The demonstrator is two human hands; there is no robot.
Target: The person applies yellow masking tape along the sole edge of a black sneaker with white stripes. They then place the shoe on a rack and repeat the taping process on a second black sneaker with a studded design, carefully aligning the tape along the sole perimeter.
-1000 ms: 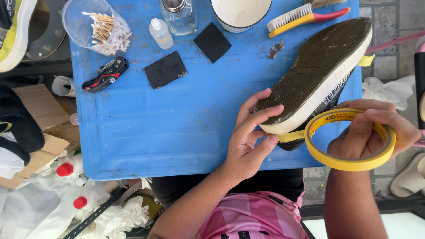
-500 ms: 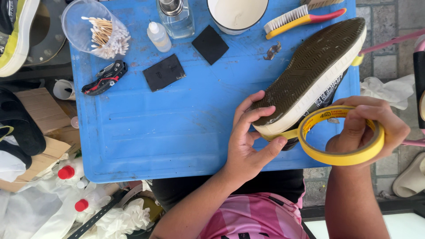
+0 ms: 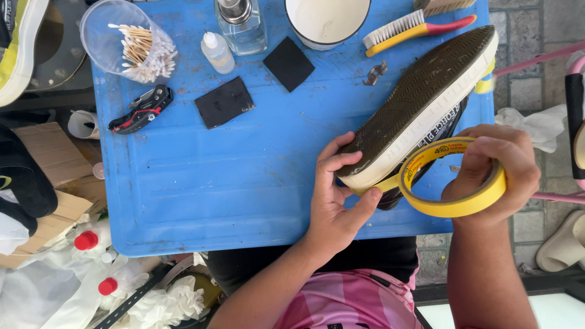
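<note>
A blue plastic surface (image 3: 201,183) fills the view below you, with paved ground showing past its right edge. Your left hand (image 3: 335,195) sits near the front edge, right of centre, its grip pressed on the heel end of a shoe (image 3: 420,103): fingers curl over the dark sole and the thumb pushes up against the white sidewall. The shoe lies sole-up and tilted, running from your hand toward the far right corner. Your right hand (image 3: 496,167) hangs just off the front right corner, its grip closed around a roll of yellow tape (image 3: 454,176), fingers through the core and over the outer band. A short strip of the tape runs from the roll to the shoe's heel, under your left thumb.

Along the far edge stand a clear cup of cotton swabs (image 3: 131,42) at the left corner, then a small white dropper bottle (image 3: 216,52), a glass bottle (image 3: 241,24), a white bowl (image 3: 326,21) and a brush with a yellow and red handle (image 3: 414,27). Two black square pads (image 3: 225,102) lie left of centre, with a black and red folding cutter (image 3: 140,109) near the left edge.
</note>
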